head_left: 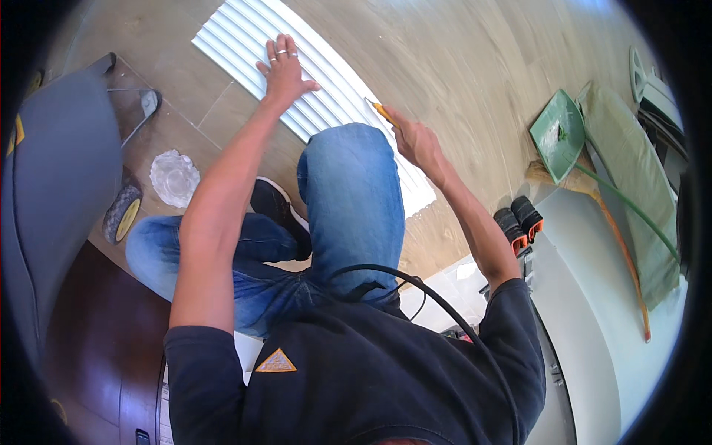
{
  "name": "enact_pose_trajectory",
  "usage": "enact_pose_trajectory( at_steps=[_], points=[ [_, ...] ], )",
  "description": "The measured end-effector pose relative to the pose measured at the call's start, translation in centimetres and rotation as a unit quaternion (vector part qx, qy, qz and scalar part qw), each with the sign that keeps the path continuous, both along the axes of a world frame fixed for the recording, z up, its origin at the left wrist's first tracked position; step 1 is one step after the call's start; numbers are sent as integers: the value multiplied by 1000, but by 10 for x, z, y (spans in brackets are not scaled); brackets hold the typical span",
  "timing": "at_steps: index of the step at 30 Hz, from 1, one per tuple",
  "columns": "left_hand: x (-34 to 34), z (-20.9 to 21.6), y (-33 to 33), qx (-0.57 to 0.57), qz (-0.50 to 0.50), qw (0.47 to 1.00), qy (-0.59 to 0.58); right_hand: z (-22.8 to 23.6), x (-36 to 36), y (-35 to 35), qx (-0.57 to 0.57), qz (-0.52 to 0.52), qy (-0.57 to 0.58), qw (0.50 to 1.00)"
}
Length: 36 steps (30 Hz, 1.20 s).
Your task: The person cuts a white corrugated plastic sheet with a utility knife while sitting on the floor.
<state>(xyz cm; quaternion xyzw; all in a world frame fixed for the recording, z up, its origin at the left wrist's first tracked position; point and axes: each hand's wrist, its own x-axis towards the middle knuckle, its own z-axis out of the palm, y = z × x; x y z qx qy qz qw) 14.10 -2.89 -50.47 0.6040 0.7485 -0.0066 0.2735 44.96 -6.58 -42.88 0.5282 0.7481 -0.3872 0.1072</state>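
A long white ribbed panel [330,96] lies slantwise on the floor in front of me, running partly under my raised knee. My left hand [285,78] rests on its ribs with the fingers spread, rings showing on some of them. Gripped in my right hand [419,141] is a yellow utility knife [384,114]. Its tip points at the panel's right-hand edge, just beyond my knee; whether the blade touches the panel I cannot tell.
Crumpled clear plastic [175,178] lies left of my shoe [280,215]. Farther left stands a grey wheeled item [67,170]. On the right are a green dustpan [558,126], a broom [623,248], a greenish cloth cover [630,185] and black-and-orange objects [518,220].
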Motion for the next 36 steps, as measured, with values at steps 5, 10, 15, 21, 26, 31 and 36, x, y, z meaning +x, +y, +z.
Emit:
enact_pose_trajectory(
  at_steps=[5, 10, 15, 21, 26, 31, 36],
  points=[
    [1, -8, 0, 9, -12, 1000, 7, 0, 54, -40, -8, 1, -20, 1000],
    [-3, -10, -3, 17, -27, 999, 24, 5, 108, -82, -25, -3, -39, 999],
    [-4, -12, -3, 23, -30, 999, 24, 13, 153, -119, -58, -23, -69, 996],
    [1, -10, 0, 18, -33, 999, 18, 6, 178, -148, -56, -50, -66, 995],
    [-4, -15, -4, 27, -28, 999, 13, 20, 197, -160, -76, -40, -100, 991],
    [-2, -15, -3, 29, -20, 999, -1, 50, 268, -206, -94, -64, -120, 986],
    [-6, -2, -4, 7, -9, 1000, 2, 55, 168, -134, 28, -147, -7, 989]
  ],
)
